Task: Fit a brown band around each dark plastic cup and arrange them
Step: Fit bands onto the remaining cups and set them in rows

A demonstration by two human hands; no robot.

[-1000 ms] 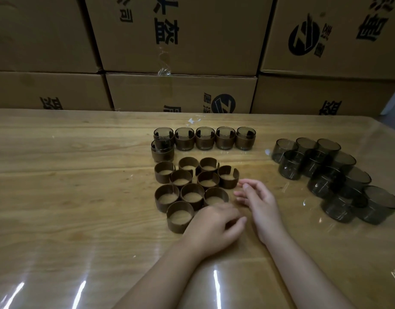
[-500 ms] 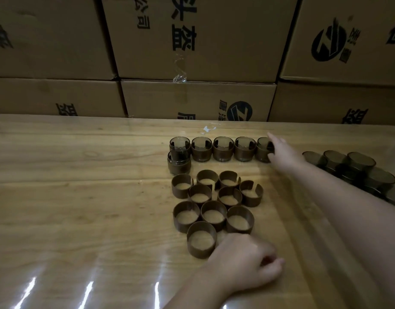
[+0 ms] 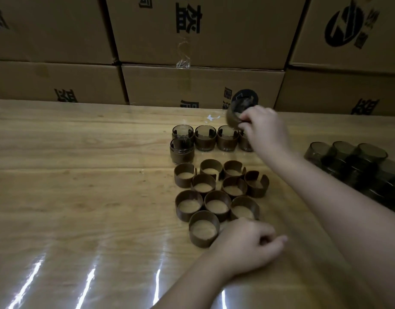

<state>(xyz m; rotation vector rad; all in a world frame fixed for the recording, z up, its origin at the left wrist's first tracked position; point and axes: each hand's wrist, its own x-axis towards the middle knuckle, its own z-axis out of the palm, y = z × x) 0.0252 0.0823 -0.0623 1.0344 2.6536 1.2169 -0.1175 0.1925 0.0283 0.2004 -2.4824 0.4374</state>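
Note:
My right hand (image 3: 262,128) holds a banded dark cup (image 3: 235,113), lifted and tilted above the right end of the back row. That row of banded cups (image 3: 205,140) stands on the table, with one more banded cup (image 3: 182,150) in front of its left end. Several loose brown bands (image 3: 216,192) lie clustered in the middle. My left hand (image 3: 247,246) rests on the table beside the nearest band (image 3: 203,228), fingers loosely curled, holding nothing. Bare dark cups (image 3: 348,161) are grouped at the right, partly hidden by my right arm.
Stacked cardboard boxes (image 3: 201,85) form a wall along the table's far edge. The wooden table (image 3: 80,175) has a glossy cover with bright reflections near the front. A small white scrap (image 3: 213,117) lies behind the cup row.
My right hand reached from the bands to the right end of the back row, gripped the end banded cup and raised it. My left hand stayed by the nearest band.

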